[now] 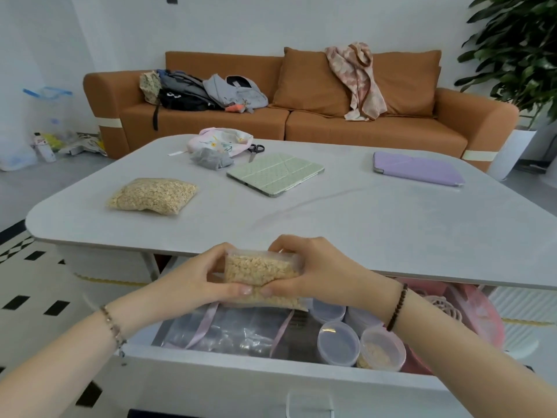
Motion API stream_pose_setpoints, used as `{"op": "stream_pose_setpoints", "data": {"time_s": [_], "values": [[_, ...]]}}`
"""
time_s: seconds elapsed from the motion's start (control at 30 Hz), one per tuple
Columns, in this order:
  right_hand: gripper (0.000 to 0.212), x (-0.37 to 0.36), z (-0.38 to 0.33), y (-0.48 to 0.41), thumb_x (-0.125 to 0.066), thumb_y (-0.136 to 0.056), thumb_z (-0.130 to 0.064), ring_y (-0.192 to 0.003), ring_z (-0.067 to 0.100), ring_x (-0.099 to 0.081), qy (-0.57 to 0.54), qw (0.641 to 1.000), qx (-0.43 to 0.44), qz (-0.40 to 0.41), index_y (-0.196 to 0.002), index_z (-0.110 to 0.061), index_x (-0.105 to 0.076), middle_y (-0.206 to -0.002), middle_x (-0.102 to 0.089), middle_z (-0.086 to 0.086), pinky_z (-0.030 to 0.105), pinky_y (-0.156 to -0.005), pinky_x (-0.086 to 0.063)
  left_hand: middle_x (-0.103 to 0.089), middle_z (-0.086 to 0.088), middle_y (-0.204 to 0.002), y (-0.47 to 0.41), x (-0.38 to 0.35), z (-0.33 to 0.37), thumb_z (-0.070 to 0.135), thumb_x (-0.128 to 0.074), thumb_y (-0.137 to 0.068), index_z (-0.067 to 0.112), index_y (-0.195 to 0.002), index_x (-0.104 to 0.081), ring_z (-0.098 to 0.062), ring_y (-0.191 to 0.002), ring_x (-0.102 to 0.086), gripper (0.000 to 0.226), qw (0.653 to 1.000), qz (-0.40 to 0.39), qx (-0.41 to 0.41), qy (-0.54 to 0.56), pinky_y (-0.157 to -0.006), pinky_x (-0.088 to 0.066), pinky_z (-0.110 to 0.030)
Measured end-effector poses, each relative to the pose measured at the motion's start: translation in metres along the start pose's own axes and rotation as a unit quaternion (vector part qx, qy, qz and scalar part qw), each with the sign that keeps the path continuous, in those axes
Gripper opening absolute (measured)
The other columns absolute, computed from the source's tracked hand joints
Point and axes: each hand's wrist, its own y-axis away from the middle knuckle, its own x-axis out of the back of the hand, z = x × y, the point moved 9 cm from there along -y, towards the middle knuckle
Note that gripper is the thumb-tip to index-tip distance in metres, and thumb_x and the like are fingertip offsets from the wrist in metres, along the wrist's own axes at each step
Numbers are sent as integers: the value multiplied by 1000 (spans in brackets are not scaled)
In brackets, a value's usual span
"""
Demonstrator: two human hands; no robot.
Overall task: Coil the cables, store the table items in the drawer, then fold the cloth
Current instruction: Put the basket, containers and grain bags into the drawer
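Your left hand (208,276) and right hand (316,267) curl round a bag of oats (260,270) at 6 o'clock, above the open drawer (271,378). Left to store: another oat bag (152,196) at 10 o'clock, green tablet (275,173), purple tablet (417,170), scissors (254,150); grey cloth (211,158) at 12, unfolded

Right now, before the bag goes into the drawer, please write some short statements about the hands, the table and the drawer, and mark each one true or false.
1. The left hand and the right hand both grip one bag of oats above the open drawer. True.
2. The second bag of oats lies in the drawer. False: it lies on the table, on its left part.
3. The scissors lie on the table beside the pink cloth. True.
4. The green tablet case stands upright. False: it lies flat on the table.
5. The purple tablet case lies under the green one. False: it lies apart, further right.
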Motion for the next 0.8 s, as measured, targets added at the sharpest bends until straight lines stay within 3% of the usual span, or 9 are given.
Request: {"op": "stream_pose_setpoints", "data": {"time_s": [0.07,0.2,0.33,0.43,0.53,0.6,0.7,0.8], "values": [[41,-20,8,-2,-84,-73,-50,-82,8,-64,13,998,-26,-55,-102,-30,-64,-92,-68,-7,21,-67,-53,-75,4,-107,-1,0,-22,42,-76,-79,22,-117,-56,-15,-100,-72,48,998,-28,47,-32,-89,-58,-34],[39,-61,25,-2,-78,-78,-52,-85,14,-66,44,984,-72,-154,-101,-23,-66,-94,-69,-3,32,-73,-54,-75,-11,-102,-10,-11,-63,45,-73,-85,17,-115,-56,-23,-92,-74,45,989,-91,109,-29,-86,-59,-38],[51,-88,44,3,-67,-81,-66,-74,16,-60,107,960,-117,-233,-95,-16,-65,-87,-67,-1,32,-66,-47,-73,-3,-98,-27,-26,-84,45,-71,-87,23,-112,-56,-11,-81,-71,36,972,-155,145,-102,-75,-57,-26],[55,-102,54,3,-62,-86,-61,-65,22,-49,212,939,-95,-253,-80,-7,-59,-74,-58,4,33,-60,-40,-72,-2,-97,-38,-41,-97,42,-71,-91,24,-114,-54,-12,-79,-69,33,948,-201,173,-176,-79,-58,-30],[29,-113,64,-1,-56,-91,-26,-66,26,-47,254,925,-82,-270,-87,1,-66,-77,-62,12,33,-59,-40,-67,-5,-117,-45,-59,-111,46,-64,-94,22,-128,-53,-20,-95,-66,43,887,-256,179,-340,-83,-50,-32],[22,-115,66,-4,-53,-92,-17,-71,28,-53,270,917,-83,-280,-94,-1,-67,-87,-66,13,32,-60,-40,-61,-6,-131,-52,-64,-114,45,-59,-98,17,-137,-51,-24,-115,-60,50,863,-259,177,-397,-88,-44,-29],[23,-114,57,-11,-57,-94,-22,-85,25,-56,285,915,-59,-280,-114,-15,-66,-107,-65,8,32,-68,-41,-61,-8,-134,-64,-65,-110,41,-59,-98,12,-136,-55,-25,-119,-57,48,862,-236,169,-415,-91,-43,-28],[36,-120,54,-14,-72,-86,-39,-88,25,-60,281,915,-51,-285,-115,-20,-65,-102,-65,4,36,-74,-51,-61,-10,-134,-68,-68,-109,37,-58,-99,9,-136,-54,-27,-120,-58,47,856,-225,170,-433,-94,-45,-31]]}}
